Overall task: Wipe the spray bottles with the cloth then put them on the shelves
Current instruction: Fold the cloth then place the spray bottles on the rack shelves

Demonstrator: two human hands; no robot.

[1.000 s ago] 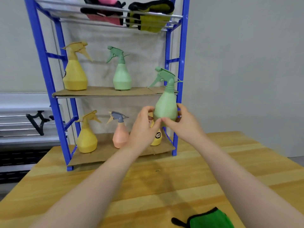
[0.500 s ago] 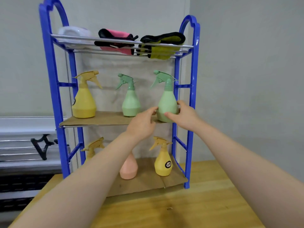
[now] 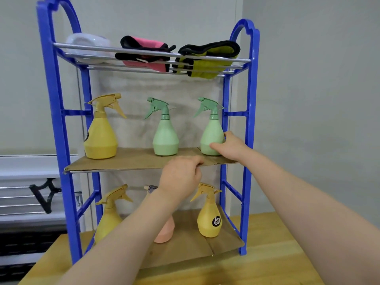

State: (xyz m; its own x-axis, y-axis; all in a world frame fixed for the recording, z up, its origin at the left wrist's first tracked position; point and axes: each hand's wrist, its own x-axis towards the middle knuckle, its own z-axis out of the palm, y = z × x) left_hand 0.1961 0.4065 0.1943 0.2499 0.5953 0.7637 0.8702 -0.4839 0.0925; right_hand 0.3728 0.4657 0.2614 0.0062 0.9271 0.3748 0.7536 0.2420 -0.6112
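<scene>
A light green spray bottle stands upright at the right end of the blue rack's middle shelf. My right hand wraps its lower body from the right. My left hand is curled at the front edge of the cardboard sheet lining that shelf, fingertips pinching the edge. On the same shelf stand a second green bottle and a large yellow bottle. The wiping cloth is out of view.
The bottom shelf holds a yellow bottle, a pink bottle partly behind my left forearm, and a small yellow bottle. On the top rails lie a white object, a pink cloth and a yellow-green cloth. The rack stands on a wooden table.
The green bottle rose from in front of the lower shelf and now stands on the middle shelf. My left hand left it and dropped to the cardboard's edge. The view tilted up, losing the green cloth.
</scene>
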